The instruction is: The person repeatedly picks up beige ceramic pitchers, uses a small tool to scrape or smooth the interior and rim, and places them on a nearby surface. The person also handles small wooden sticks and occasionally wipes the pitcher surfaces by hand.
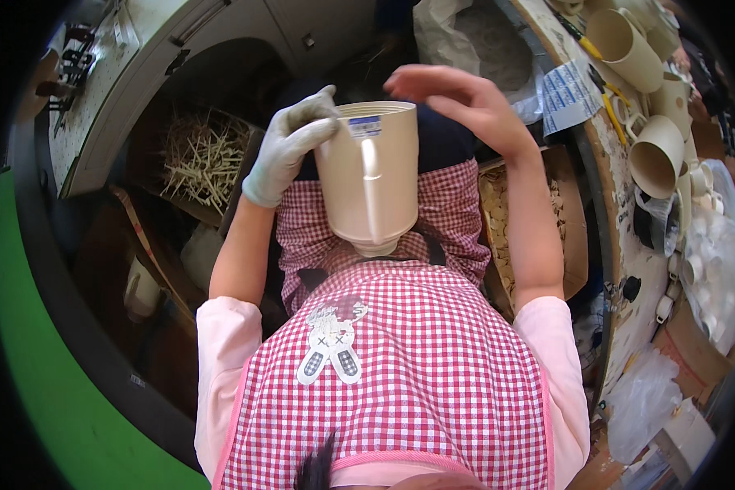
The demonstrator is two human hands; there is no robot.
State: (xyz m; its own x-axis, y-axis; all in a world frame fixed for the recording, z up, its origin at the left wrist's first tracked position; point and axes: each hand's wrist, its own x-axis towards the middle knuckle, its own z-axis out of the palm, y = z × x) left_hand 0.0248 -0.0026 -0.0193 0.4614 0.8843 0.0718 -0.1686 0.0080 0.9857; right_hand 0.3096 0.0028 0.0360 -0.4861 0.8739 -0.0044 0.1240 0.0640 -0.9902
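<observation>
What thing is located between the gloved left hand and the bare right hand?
In the head view, the beige handled container is between the left hand and the right hand.

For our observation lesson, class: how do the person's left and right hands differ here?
The left hand wears a pale glove; the right hand is bare. The left hand holds the beige container; the right hand hovers open near it. Both are near the container's upper end.

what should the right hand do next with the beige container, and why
Probably lower the right hand to steady the beige container: the gloved left hand holds its left side, while the right is raised, apparently holding nothing.
</observation>
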